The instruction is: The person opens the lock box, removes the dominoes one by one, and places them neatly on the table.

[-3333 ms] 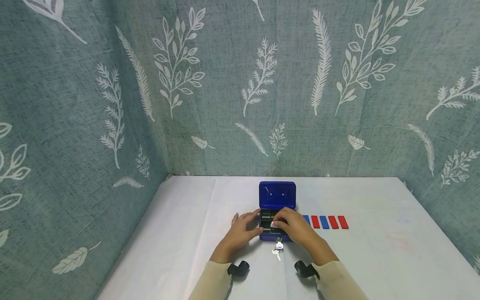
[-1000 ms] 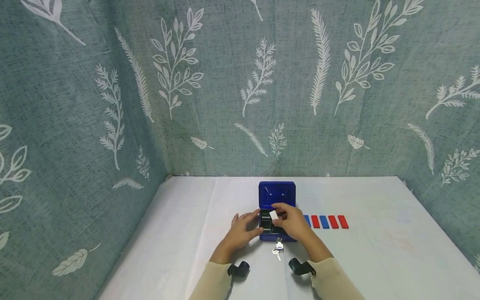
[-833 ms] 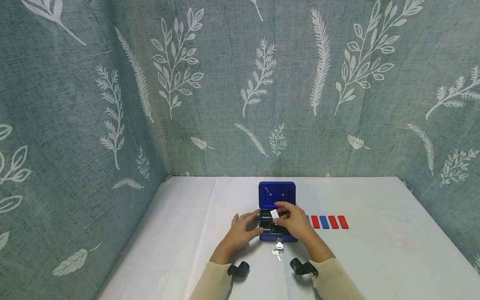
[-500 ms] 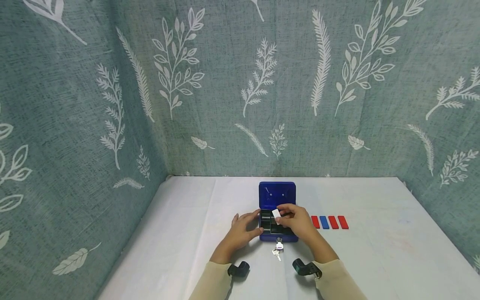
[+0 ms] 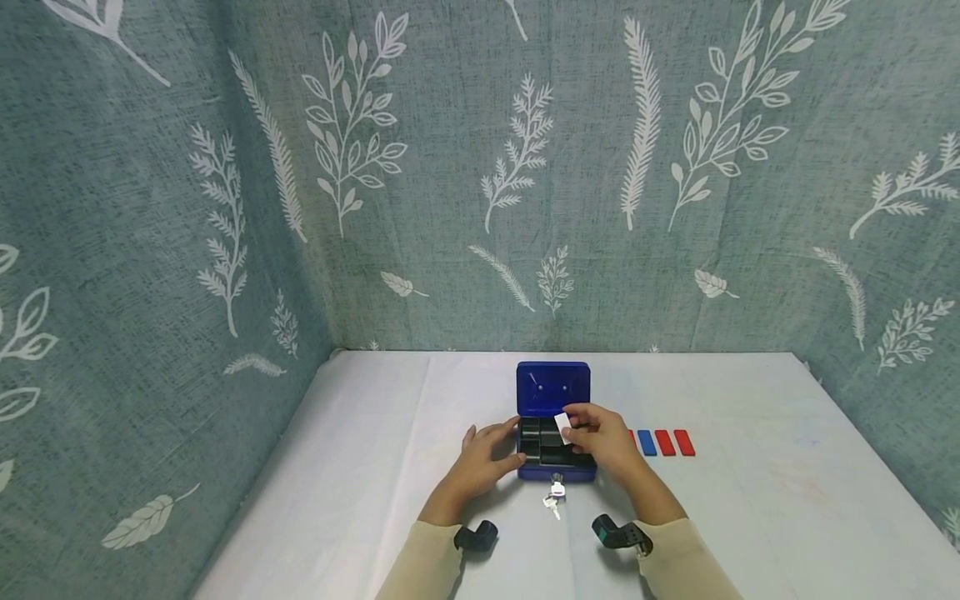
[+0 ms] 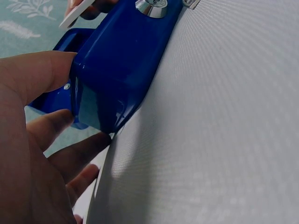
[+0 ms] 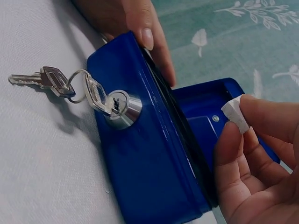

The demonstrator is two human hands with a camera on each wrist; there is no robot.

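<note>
A small blue cash box [image 5: 557, 472] stands with its lid [image 5: 553, 388] raised and a black tray inside. My left hand [image 5: 486, 454] grips the box's left end, its thumb [image 7: 145, 29] over the front top edge and the other fingers [image 6: 70, 156] along the side. My right hand [image 5: 583, 428] hovers over the box's right half and pinches a small white piece [image 5: 562, 422] between thumb and fingertips. That white piece [image 7: 235, 114] sits in front of the lid's inner face. A key [image 7: 100, 95] is in the front lock, with a second key [image 7: 44, 78] hanging from its ring.
Right of the box lie a blue tile [image 5: 647, 442] and two red tiles [image 5: 672, 442] in a row on the white table [image 5: 750, 500]. Leaf-patterned fabric walls [image 5: 465, 167] close the back and sides. Black wrist mounts [image 5: 476, 536] rest near the table's front.
My right hand has lifted the white piece out of the tray and carried it up and to the right. It now covers the tiles nearest the box. The left hand has stayed put.
</note>
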